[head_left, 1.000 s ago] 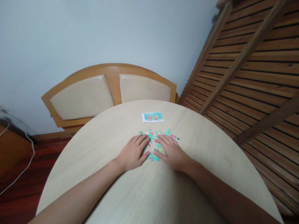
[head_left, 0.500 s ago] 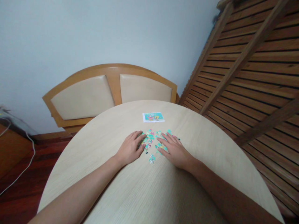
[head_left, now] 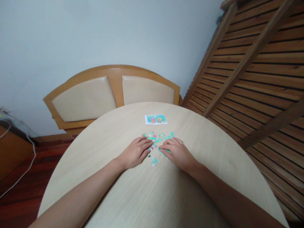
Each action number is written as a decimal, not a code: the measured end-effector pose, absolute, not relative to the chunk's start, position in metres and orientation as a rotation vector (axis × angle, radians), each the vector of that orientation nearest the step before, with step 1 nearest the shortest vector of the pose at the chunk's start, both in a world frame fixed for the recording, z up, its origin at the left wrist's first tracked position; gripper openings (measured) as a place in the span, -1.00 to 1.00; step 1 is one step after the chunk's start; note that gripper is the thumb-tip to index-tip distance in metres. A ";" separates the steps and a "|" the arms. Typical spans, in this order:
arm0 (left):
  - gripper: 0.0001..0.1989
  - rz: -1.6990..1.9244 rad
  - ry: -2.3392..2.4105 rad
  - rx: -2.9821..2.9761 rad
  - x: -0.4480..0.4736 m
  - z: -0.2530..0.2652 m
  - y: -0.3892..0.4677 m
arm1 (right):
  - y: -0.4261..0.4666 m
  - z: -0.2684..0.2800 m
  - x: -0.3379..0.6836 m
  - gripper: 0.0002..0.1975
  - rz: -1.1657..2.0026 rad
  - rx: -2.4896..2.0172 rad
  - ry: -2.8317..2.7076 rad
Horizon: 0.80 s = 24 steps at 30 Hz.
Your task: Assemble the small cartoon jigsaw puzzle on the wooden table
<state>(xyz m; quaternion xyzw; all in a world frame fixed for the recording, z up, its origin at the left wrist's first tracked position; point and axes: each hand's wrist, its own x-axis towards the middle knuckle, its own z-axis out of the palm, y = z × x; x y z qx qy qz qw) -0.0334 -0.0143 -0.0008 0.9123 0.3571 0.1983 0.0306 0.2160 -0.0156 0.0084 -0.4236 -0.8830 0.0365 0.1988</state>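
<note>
Small jigsaw puzzle pieces (head_left: 155, 137), mostly turquoise with some pink and yellow, lie in a loose pile on the round table. Over the pile's left side lies my left hand (head_left: 135, 152), palm down with its fingers stretched out and its fingertips on the pieces. My right hand (head_left: 177, 152) rests on the right side, fingers bent and thumb drawn close to the index finger. Whatever is between those fingertips is too small to make out. Both hands cover part of the pile. A few pieces (head_left: 154, 161) lie apart, nearer to me.
A picture card (head_left: 156, 119) with two cartoon figures lies beyond the pile on the wooden table (head_left: 106, 196). Behind the table stands a padded headboard (head_left: 114, 71) by the wall. Wooden slats (head_left: 249, 69) lean at the right. A white cable (head_left: 33, 155) hangs at the left.
My left hand has slid slightly right over the pieces, uncovering some at the pile's far left. My right hand's spread fingers have drawn in and bent together.
</note>
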 end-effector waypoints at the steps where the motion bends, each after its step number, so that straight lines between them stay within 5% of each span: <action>1: -0.61 0.592 1.083 2.811 -0.033 0.000 -0.014 | -0.015 0.009 0.217 -0.84 0.103 -1.189 -2.474; 24: -0.48 0.384 0.713 2.886 -0.028 0.017 -0.031 | -0.010 0.007 0.225 -0.85 0.131 -1.215 -2.380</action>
